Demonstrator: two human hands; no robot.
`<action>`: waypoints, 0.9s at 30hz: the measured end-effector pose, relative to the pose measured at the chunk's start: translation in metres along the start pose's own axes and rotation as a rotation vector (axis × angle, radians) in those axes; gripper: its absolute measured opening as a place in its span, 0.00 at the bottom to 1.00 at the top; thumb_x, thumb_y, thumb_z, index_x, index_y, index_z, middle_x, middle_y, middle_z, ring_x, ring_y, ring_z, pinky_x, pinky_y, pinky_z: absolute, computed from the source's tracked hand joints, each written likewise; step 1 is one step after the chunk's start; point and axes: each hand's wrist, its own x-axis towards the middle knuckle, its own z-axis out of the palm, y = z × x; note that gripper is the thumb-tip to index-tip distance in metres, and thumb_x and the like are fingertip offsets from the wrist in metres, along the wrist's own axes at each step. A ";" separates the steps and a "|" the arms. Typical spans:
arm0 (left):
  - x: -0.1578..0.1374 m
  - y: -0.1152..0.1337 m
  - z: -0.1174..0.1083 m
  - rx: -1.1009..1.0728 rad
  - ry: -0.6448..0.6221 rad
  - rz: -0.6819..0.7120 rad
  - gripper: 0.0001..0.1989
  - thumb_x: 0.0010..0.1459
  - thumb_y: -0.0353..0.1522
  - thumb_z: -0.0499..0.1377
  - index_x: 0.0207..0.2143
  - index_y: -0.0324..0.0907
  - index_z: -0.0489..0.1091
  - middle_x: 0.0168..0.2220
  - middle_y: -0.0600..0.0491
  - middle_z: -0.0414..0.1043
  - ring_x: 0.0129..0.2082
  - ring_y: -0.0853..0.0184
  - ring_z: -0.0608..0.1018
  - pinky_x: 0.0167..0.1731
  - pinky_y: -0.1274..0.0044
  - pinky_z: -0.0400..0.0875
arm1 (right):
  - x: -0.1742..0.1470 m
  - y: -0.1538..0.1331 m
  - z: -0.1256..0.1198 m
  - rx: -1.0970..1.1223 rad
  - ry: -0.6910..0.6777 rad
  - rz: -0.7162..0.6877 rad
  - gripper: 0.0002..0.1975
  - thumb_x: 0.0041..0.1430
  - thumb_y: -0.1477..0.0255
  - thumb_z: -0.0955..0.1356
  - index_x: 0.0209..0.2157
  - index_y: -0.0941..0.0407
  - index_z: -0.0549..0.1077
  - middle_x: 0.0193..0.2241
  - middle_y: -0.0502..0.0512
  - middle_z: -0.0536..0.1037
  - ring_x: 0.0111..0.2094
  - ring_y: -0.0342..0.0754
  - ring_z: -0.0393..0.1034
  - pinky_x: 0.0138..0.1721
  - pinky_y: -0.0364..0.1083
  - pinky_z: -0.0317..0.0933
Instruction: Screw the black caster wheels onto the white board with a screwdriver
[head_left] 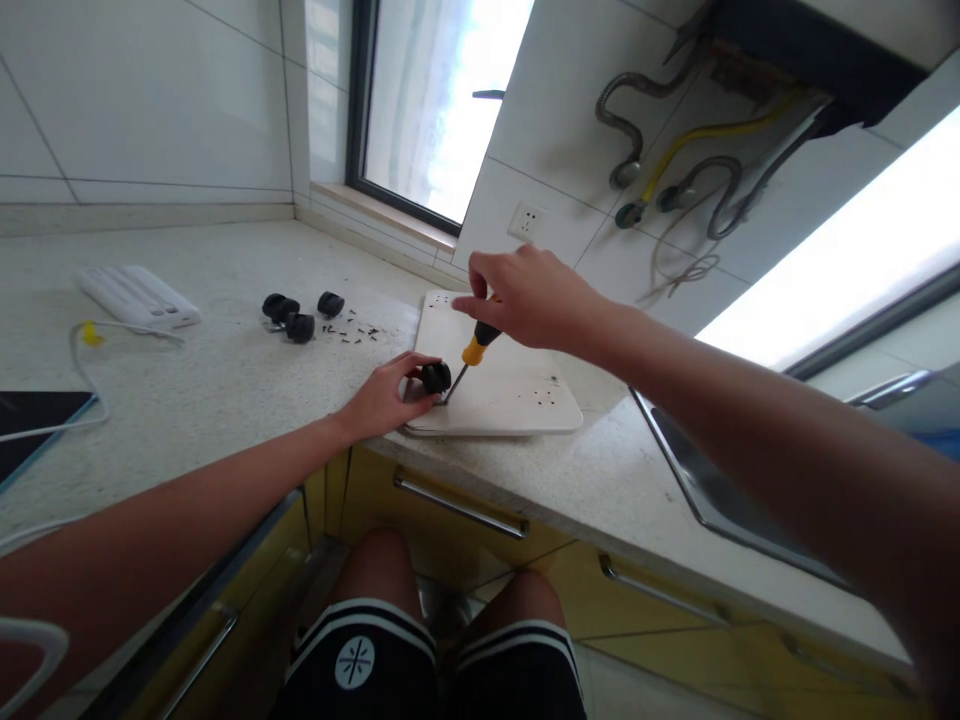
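Observation:
A white board (502, 375) with small screw holes near its corners lies at the counter's front edge. At its near left corner, my left hand (394, 395) grips a black caster wheel (436, 377) between thumb and fingers. Above the board, my right hand (525, 295) is wrapped round the handle of a yellow-and-black screwdriver (474, 348). The shaft slants down to the base of the caster, where its tip meets the mounting plate; the screw there is too small to make out. Several loose screws (352, 330) and more black casters (300, 327) lie to the left.
A white power bank (139, 295) with a white cable rests at the left, near a dark flat device (37, 425). To the right is a metal sink (720, 480). Drawer handles (461, 505) project below the counter edge, close to my knees.

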 end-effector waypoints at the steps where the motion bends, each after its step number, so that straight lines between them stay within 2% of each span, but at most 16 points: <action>1: 0.000 0.000 0.000 0.004 0.002 -0.006 0.25 0.60 0.38 0.68 0.59 0.44 0.75 0.51 0.46 0.82 0.48 0.56 0.84 0.52 0.65 0.80 | 0.000 -0.001 0.002 -0.047 0.033 0.039 0.22 0.74 0.49 0.62 0.40 0.54 0.72 0.39 0.64 0.80 0.40 0.59 0.73 0.38 0.53 0.56; 3: 0.000 0.000 0.000 0.003 0.001 -0.017 0.25 0.60 0.38 0.68 0.59 0.43 0.75 0.50 0.46 0.82 0.46 0.57 0.84 0.50 0.65 0.80 | -0.002 -0.002 0.004 -0.042 0.028 0.044 0.24 0.76 0.49 0.59 0.42 0.54 0.72 0.42 0.65 0.80 0.42 0.60 0.73 0.38 0.53 0.57; 5: 0.000 0.000 0.001 -0.001 0.000 -0.017 0.26 0.60 0.39 0.68 0.60 0.43 0.75 0.50 0.46 0.82 0.46 0.57 0.84 0.49 0.65 0.80 | -0.004 -0.002 0.004 0.073 -0.055 -0.025 0.16 0.73 0.56 0.66 0.48 0.54 0.71 0.47 0.64 0.81 0.45 0.58 0.73 0.41 0.53 0.60; 7: 0.000 0.000 0.001 0.000 -0.002 -0.013 0.26 0.61 0.40 0.68 0.60 0.44 0.75 0.50 0.46 0.82 0.47 0.56 0.84 0.51 0.64 0.80 | -0.006 0.000 0.002 0.155 -0.129 -0.073 0.16 0.68 0.62 0.70 0.53 0.53 0.69 0.49 0.63 0.81 0.46 0.56 0.73 0.42 0.52 0.62; 9: -0.001 0.000 0.000 0.011 -0.001 -0.012 0.26 0.61 0.41 0.68 0.60 0.43 0.75 0.51 0.46 0.82 0.48 0.56 0.84 0.52 0.63 0.79 | -0.006 0.000 0.001 0.116 -0.104 -0.016 0.18 0.71 0.58 0.68 0.53 0.54 0.70 0.47 0.64 0.82 0.45 0.59 0.73 0.41 0.53 0.62; 12: -0.001 0.001 0.000 0.025 0.002 -0.017 0.26 0.62 0.41 0.68 0.60 0.43 0.75 0.52 0.45 0.82 0.50 0.54 0.84 0.54 0.63 0.79 | -0.005 0.001 -0.001 0.015 -0.007 0.117 0.26 0.74 0.47 0.61 0.51 0.55 0.71 0.46 0.70 0.82 0.45 0.64 0.73 0.40 0.56 0.61; 13: -0.001 0.001 0.000 0.027 0.003 -0.019 0.26 0.62 0.41 0.68 0.60 0.42 0.75 0.52 0.45 0.82 0.50 0.54 0.84 0.54 0.63 0.79 | -0.005 0.002 -0.002 0.037 -0.033 0.118 0.26 0.73 0.47 0.61 0.53 0.54 0.70 0.46 0.70 0.82 0.44 0.63 0.73 0.39 0.56 0.62; 15: -0.001 0.002 0.000 0.028 0.002 -0.022 0.26 0.62 0.41 0.68 0.59 0.43 0.75 0.52 0.46 0.83 0.50 0.54 0.84 0.54 0.63 0.78 | -0.005 0.004 -0.005 0.150 -0.136 0.026 0.23 0.70 0.52 0.67 0.57 0.53 0.68 0.46 0.65 0.82 0.43 0.59 0.74 0.40 0.54 0.63; 17: -0.001 0.003 0.000 0.027 0.000 -0.022 0.26 0.62 0.42 0.68 0.59 0.43 0.75 0.52 0.46 0.83 0.51 0.53 0.84 0.54 0.63 0.78 | -0.006 0.005 -0.006 0.181 -0.147 -0.062 0.21 0.69 0.57 0.70 0.56 0.52 0.68 0.46 0.62 0.83 0.42 0.56 0.74 0.40 0.53 0.63; 19: 0.000 0.003 0.000 0.030 0.007 -0.019 0.26 0.62 0.42 0.68 0.59 0.43 0.75 0.52 0.46 0.83 0.51 0.53 0.84 0.53 0.63 0.79 | -0.008 0.004 -0.005 0.054 -0.042 -0.024 0.18 0.74 0.54 0.64 0.51 0.53 0.72 0.46 0.65 0.82 0.43 0.59 0.74 0.40 0.54 0.61; 20: 0.000 0.003 0.000 0.032 0.010 -0.018 0.26 0.61 0.42 0.68 0.59 0.43 0.76 0.52 0.46 0.83 0.50 0.53 0.84 0.53 0.63 0.79 | -0.009 0.003 -0.004 -0.020 0.005 0.025 0.21 0.76 0.52 0.60 0.48 0.54 0.73 0.46 0.67 0.82 0.44 0.61 0.74 0.40 0.55 0.61; 22: 0.000 0.004 0.000 0.031 0.010 -0.018 0.25 0.61 0.42 0.68 0.58 0.43 0.76 0.51 0.46 0.83 0.50 0.54 0.85 0.53 0.64 0.79 | -0.010 0.002 -0.004 -0.046 -0.010 0.095 0.25 0.76 0.49 0.58 0.47 0.54 0.73 0.44 0.67 0.82 0.44 0.61 0.74 0.39 0.55 0.60; 25: 0.000 0.003 0.000 0.023 -0.002 -0.023 0.26 0.62 0.43 0.68 0.59 0.43 0.76 0.52 0.46 0.83 0.50 0.54 0.84 0.54 0.64 0.79 | -0.010 0.005 -0.007 0.174 -0.174 0.007 0.19 0.69 0.55 0.70 0.53 0.53 0.70 0.45 0.60 0.82 0.42 0.54 0.74 0.40 0.51 0.62; 27: 0.000 0.002 0.001 0.024 -0.001 -0.026 0.26 0.62 0.43 0.68 0.60 0.43 0.75 0.53 0.46 0.83 0.51 0.54 0.84 0.55 0.64 0.78 | -0.010 0.006 -0.006 0.215 -0.143 -0.025 0.17 0.67 0.58 0.73 0.49 0.53 0.72 0.44 0.58 0.82 0.41 0.51 0.73 0.40 0.50 0.62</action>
